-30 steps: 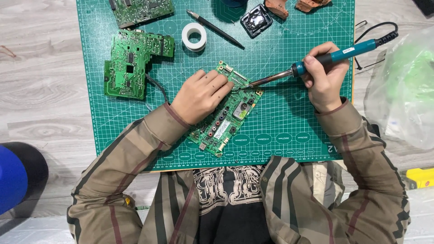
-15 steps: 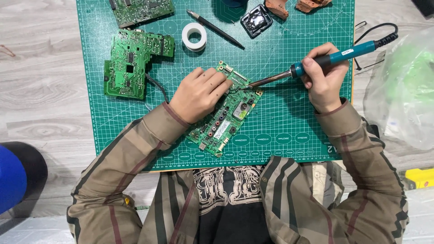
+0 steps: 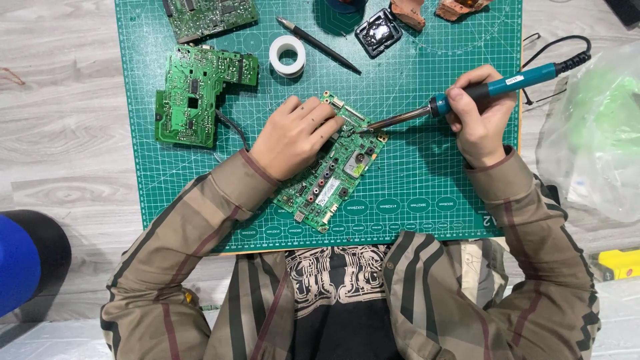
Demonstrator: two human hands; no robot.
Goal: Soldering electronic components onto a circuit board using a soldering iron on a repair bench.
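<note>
A green circuit board [image 3: 333, 175] lies tilted on the green cutting mat [image 3: 427, 193]. My left hand [image 3: 293, 137] rests on the board's upper left part, its fingers curled down onto it. My right hand [image 3: 481, 117] grips the teal handle of a soldering iron [image 3: 467, 95]. The iron's metal tip touches the board's upper edge just right of my left fingers. The iron's black cord runs off the mat to the right.
Two more green circuit boards [image 3: 193, 97] [image 3: 210, 15] lie at the mat's upper left. A white tape roll [image 3: 287, 55], a black pen-like tool [image 3: 319, 45] and a black square holder [image 3: 378, 31] sit at the top. A clear plastic bag [image 3: 593, 127] lies right; a blue round object [image 3: 20, 263] lies left.
Both hands and the iron keep nearly the same place; the iron's tip stays at the board's upper edge.
</note>
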